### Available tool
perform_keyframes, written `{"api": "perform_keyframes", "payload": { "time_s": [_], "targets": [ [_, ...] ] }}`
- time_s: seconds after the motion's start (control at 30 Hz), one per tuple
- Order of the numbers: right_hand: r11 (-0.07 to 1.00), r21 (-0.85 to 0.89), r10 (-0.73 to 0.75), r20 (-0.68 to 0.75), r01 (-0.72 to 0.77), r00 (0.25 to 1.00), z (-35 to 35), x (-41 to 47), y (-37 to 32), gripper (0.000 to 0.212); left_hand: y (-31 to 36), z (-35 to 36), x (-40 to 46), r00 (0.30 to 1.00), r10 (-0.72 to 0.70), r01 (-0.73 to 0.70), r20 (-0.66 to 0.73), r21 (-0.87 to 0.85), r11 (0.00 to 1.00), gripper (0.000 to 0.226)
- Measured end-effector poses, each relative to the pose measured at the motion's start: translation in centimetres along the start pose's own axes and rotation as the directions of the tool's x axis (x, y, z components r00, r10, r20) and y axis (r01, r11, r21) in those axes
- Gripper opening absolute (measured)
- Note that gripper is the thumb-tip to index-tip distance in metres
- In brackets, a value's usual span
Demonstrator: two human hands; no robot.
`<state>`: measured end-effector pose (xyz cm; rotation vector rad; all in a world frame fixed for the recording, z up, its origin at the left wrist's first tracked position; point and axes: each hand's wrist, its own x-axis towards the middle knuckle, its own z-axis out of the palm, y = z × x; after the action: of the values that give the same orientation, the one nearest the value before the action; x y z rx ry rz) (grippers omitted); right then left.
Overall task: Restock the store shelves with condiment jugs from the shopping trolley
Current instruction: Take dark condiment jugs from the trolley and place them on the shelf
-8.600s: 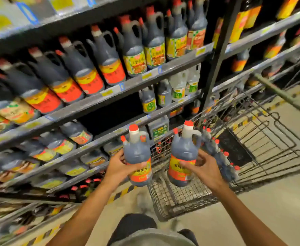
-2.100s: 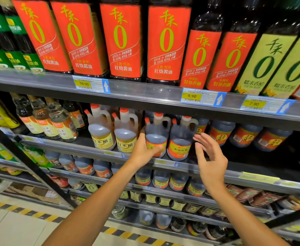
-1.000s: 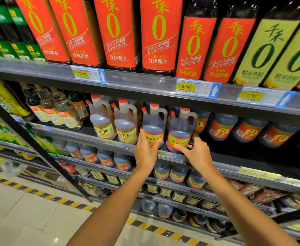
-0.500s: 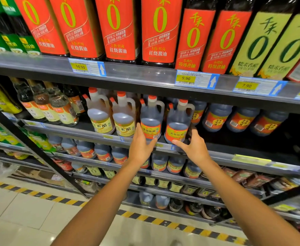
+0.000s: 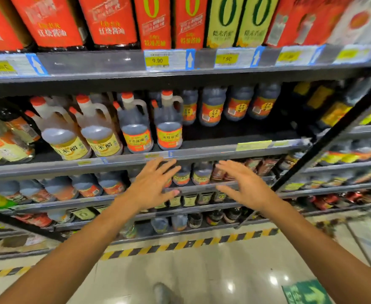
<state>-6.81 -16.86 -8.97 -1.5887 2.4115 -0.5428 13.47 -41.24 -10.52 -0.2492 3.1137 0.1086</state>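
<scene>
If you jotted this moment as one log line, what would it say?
left hand: open, empty | right hand: open, empty | two dark jugs: upright at shelf edge, untouched | trolley: out of view

Inside a store aisle, facing dark metal shelving [image 5: 118, 84] in several tiers, each front edge carrying a clear strip with yellow price tags [image 5: 157, 61] and blue arrow labels [image 5: 190, 59]; a black slanted upright [image 5: 325, 141] crossing the right side; pale glossy floor tiles [image 5: 202, 273] below, catching small white glints of overhead light; a yellow-and-black hazard stripe [image 5: 186, 243] running along the foot of the shelving; a green floor sign [image 5: 305, 292] at the lower right corner; edges somewhat blurred.
</scene>
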Motion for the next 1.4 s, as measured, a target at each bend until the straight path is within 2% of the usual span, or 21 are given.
{"api": "perform_keyframes", "payload": {
  "time_s": [0.1,0.23,0.3,0.37,0.5,0.57,0.67,0.83,0.97,1.1,1.2,1.27,1.4],
  "targets": [
    [0.998,0.004,0.065,-0.015,-0.065,0.998,-1.1,-5.3,3.1,0.064,5.0,-0.7,2.5,0.994,-0.004,0.011,0.107,-0.065,0.998,0.08],
    [0.978,0.035,0.207,-0.03,-0.206,0.978,-4.0,-15.1,8.5,0.066,16.2,-1.3,6.3,0.983,0.128,-0.119,0.136,-0.073,0.99,0.084],
    [0.96,0.023,0.279,-0.051,-0.278,0.959,-6.0,-21.3,11.6,0.07,22.7,-0.9,8.1,0.965,0.207,-0.193,0.161,-0.095,0.977,0.082],
    [0.936,0.0,0.351,-0.102,-0.353,0.931,-7.8,-28.1,14.7,0.072,29.1,-0.2,10.0,0.938,0.303,-0.291,0.169,-0.095,0.952,0.089],
    [0.808,0.027,0.581,-0.195,-0.588,0.79,-11.5,-42.2,19.3,0.071,42.4,0.4,14.5,0.854,0.489,-0.481,0.175,-0.092,0.872,0.089],
    [0.728,0.062,0.675,-0.236,-0.683,0.699,-13.0,-48.9,21.0,0.071,49.4,0.3,16.3,0.787,0.594,-0.591,0.166,-0.071,0.803,0.096],
    [0.603,0.072,0.775,-0.292,-0.795,0.561,-14.8,-57.6,22.7,0.074,59.1,0.2,18.5,0.71,0.684,-0.685,0.167,-0.062,0.726,0.104],
    [0.447,0.186,0.858,-0.365,-0.875,0.361,-16.2,-67.2,25.1,0.073,71.3,1.9,21.8,0.581,0.786,-0.801,0.214,-0.023,0.598,0.082],
    [0.369,0.258,0.899,-0.343,-0.893,0.273,-16.1,-71.1,28.6,0.076,77.3,4.2,25.5,0.514,0.822,-0.844,0.245,-0.029,0.536,0.083],
    [0.336,0.294,0.919,-0.312,-0.895,0.242,-17.2,-72.4,34.5,0.08,82.3,6.2,30.5,0.468,0.83,-0.863,0.304,-0.043,0.503,0.082],
    [0.336,0.296,0.921,-0.304,-0.894,0.245,-19.1,-71.8,40.4,0.077,86.0,7.0,35.6,0.452,0.851,-0.87,0.267,-0.079,0.486,0.08],
    [0.332,0.288,0.925,-0.285,-0.898,0.25,-20.3,-71.2,44.5,0.074,88.3,7.5,39.5,0.463,0.857,-0.865,0.228,-0.097,0.493,0.078],
    [0.329,0.29,0.936,-0.225,-0.899,0.27,-23.5,-70.4,52.6,0.076,92.5,7.8,47.4,0.52,0.818,-0.822,0.247,-0.115,0.558,0.083]
  ]
}}
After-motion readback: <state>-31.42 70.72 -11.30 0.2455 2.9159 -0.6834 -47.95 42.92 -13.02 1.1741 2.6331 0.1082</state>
